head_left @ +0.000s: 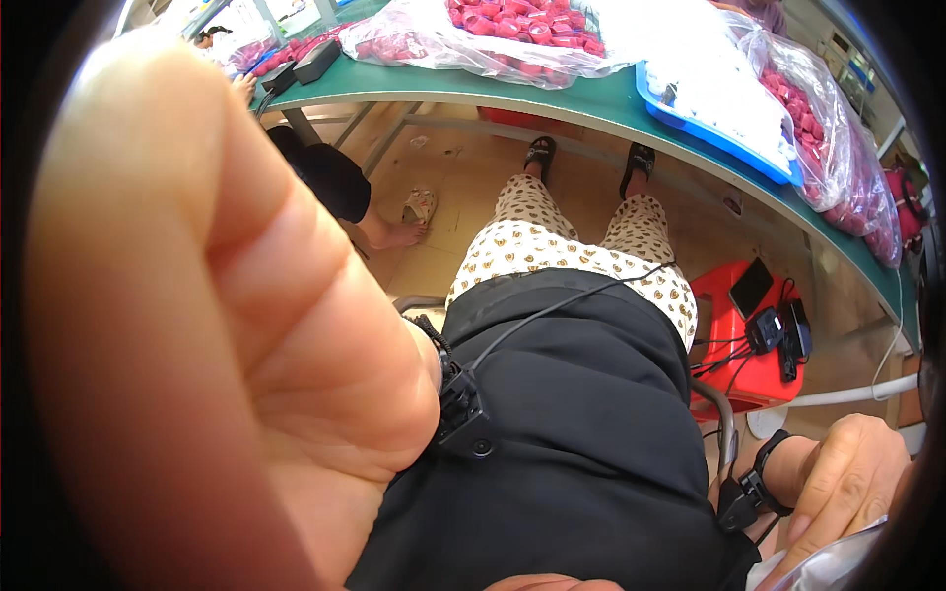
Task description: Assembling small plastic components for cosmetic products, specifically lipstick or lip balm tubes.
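My left hand (305, 364) is raised very close to the camera and fills the left side of the view, palm showing. Its fingertips are out of sight, so what they touch is hidden. A small black camera (465, 414) on a strap sits at this wrist. Down at the lower right, my right hand (852, 473) is closed, its fingers pressed together and bent downward. Against them lies a whitish, thin material (838, 563), cut off by the frame's edge. A black strap with a device (754, 490) circles the right wrist.
Ahead is a green table (414, 87) with plastic bags of pinkish-red parts (532, 25) and a blue tray (724, 143) of white pieces. A red stool (729, 286) to my right carries a phone, black boxes and cables. Another person's leg (379, 229) shows under the table.
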Available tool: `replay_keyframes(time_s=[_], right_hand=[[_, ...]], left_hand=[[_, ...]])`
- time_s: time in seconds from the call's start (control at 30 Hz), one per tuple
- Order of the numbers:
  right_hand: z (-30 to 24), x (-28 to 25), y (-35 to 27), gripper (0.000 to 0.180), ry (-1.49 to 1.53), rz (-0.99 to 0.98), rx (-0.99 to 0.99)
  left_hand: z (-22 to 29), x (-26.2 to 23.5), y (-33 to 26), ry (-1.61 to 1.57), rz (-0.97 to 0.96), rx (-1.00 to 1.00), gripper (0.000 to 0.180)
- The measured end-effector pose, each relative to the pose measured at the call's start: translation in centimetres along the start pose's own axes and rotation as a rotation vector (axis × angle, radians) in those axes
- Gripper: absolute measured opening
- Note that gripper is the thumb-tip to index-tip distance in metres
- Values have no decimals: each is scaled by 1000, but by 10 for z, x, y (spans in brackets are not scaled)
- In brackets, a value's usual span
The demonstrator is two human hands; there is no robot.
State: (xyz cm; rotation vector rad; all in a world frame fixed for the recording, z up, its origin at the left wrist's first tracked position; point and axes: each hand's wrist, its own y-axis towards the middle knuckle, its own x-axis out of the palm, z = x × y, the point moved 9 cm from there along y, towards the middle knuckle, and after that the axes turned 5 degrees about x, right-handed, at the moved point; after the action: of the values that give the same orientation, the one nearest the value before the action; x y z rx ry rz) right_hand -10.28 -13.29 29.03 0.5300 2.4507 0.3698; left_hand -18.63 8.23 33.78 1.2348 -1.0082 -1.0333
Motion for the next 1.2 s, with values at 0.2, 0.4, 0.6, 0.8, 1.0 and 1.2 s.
replay_keyframes(time_s=[0.2, 0.4, 0.6, 0.8, 1.0, 1.2], right_hand=[[-1, 3, 0, 8, -105, 2, 31], [-12, 20, -14, 8, -169, -32, 92], [-7, 36, -16, 14, 67, 609, 67], [10, 21, -4, 17, 241, 548, -81], [6, 4, 7, 23, 443, 195, -313], [-16, 5, -6, 29, 607, -125, -541]], left_hand=[[-15, -6, -7, -180, 75, 18, 36], [-11, -4, -9, -184, 59, 13, 33], [-12, 0, -18, -284, 126, 77, 27], [-19, 4, -16, -308, 111, 60, 21], [-13, 7, -22, -416, 81, 67, 20], [-8, 13, -26, -571, 18, 75, 18]])
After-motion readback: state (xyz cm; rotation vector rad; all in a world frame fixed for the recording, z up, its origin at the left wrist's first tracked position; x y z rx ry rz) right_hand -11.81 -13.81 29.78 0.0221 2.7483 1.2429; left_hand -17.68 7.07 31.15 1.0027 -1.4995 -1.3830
